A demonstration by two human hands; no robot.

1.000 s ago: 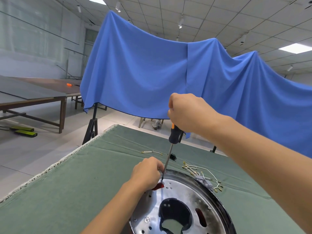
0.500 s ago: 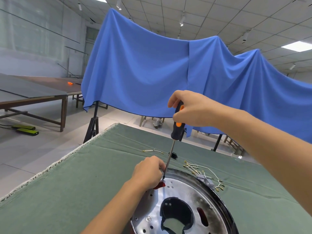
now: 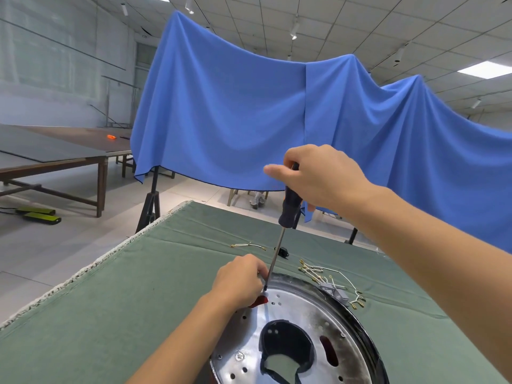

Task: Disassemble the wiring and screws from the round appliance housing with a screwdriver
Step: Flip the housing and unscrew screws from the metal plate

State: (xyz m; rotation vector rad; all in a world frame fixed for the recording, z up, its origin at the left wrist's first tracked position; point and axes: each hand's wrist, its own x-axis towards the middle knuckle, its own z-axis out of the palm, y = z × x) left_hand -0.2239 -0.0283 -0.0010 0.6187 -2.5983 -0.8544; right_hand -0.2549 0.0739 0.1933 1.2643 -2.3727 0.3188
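Two hands busy: right hand [image 3: 318, 176] grips screwdriver [image 3: 288, 209], left hand [image 3: 239, 278] pinches at housing [image 3: 332, 317] rim; green cloth [image 3: 124, 300], blue drape [image 3: 221, 120] behind.

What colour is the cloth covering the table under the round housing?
Dull green cloth, plain with faint fold creases, seen in the head view.

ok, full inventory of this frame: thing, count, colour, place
round housing: 1, silver plate with black rim, near edge of the table
green cloth: 1, covers the table
screwdriver: 1, black handle, tip at the housing's far rim
loose wires: a bundle, white, cloth beyond the housing
short wire: 1, white, farther left on the cloth
small black part: 1, cloth by the shaft
blue cloth: draped backdrop
wooden tables: left background
left hand: at the screwdriver tip
right hand: grips the handle
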